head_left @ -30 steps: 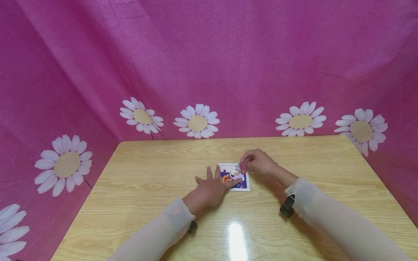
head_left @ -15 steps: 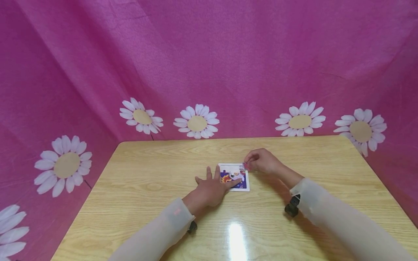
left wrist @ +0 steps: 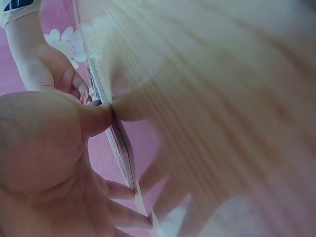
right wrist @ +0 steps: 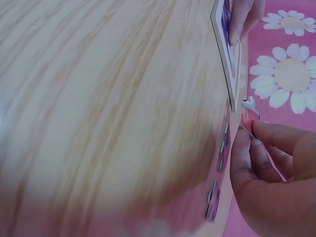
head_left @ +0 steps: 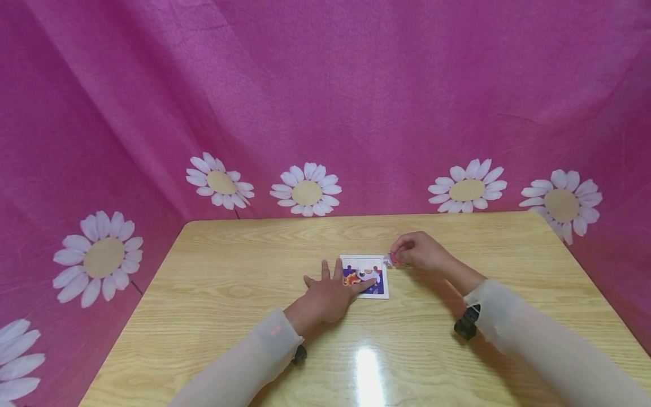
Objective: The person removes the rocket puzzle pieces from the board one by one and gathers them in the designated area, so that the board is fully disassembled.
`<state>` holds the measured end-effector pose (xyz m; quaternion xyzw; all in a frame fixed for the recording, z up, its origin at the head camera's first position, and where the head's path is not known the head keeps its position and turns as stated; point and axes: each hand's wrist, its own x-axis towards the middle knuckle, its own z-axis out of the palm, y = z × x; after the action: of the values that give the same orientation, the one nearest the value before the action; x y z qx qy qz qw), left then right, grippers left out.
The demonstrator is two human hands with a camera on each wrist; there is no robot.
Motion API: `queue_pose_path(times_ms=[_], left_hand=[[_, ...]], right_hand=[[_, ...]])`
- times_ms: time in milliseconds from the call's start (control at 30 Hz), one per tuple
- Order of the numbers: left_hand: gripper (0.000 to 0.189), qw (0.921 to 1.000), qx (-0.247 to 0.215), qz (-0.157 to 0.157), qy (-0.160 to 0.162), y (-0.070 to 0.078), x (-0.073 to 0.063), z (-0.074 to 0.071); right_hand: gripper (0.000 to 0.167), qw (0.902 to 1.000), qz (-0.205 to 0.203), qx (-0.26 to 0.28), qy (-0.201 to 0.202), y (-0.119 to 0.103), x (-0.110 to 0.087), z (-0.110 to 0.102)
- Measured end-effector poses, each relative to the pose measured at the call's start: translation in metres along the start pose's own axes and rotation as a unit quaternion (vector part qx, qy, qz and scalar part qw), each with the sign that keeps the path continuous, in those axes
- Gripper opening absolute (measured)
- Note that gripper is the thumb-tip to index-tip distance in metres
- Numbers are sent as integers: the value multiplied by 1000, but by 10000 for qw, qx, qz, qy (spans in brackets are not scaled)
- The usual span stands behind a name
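A small square puzzle tray with a white border lies on the table. Purple pieces with a cartoon picture fill its near part, and its far part shows a bare white bed. My left hand lies with fingers spread at the tray's left side, the thumb across the picture. Just off the tray's far right corner, my right hand pinches a red and white puzzle piece between thumb and fingertips. The piece is tilted close over the tabletop.
Two loose puzzle pieces, one and another, lie on the wooden table beneath the right hand. A pink curtain with daisies hangs behind the table's far edge.
My right hand has moved right, carrying the red piece off the tray's far right corner and baring the white bed there. The left hand has stayed in place.
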<state>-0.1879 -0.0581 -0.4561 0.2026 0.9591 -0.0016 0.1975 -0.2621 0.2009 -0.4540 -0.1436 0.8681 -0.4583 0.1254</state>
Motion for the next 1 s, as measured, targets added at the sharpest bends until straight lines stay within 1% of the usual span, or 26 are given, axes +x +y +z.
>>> queue_pose_path(times_ms=[133,267,500,733,867,933,1000], left_hand=[[54,10000,-14,-18,12,0,0,0],[54,10000,-18,-15,26,0,0,0],[54,10000,-62,-29,64,1,0,0],[58,9999,-31,-31,105,1,-1,-1],[56,9999,-36,-44,112,1,0,1],[58,9999,-22,-46,108,1,0,1],[61,9999,-12,-47,93,1,1,1]], right_hand=[[14,9998,87,197,-13,6,-2,-4],[15,9996,112,258,29,9,-6,-10],[16,9995,265,94,122,14,-15,-22],[16,9996,204,42,180,19,-23,-32],[16,9993,211,-139,268,22,-26,-38],[16,9990,189,-266,316,24,-28,-40],[16,9989,166,-283,341,26,-30,-42]])
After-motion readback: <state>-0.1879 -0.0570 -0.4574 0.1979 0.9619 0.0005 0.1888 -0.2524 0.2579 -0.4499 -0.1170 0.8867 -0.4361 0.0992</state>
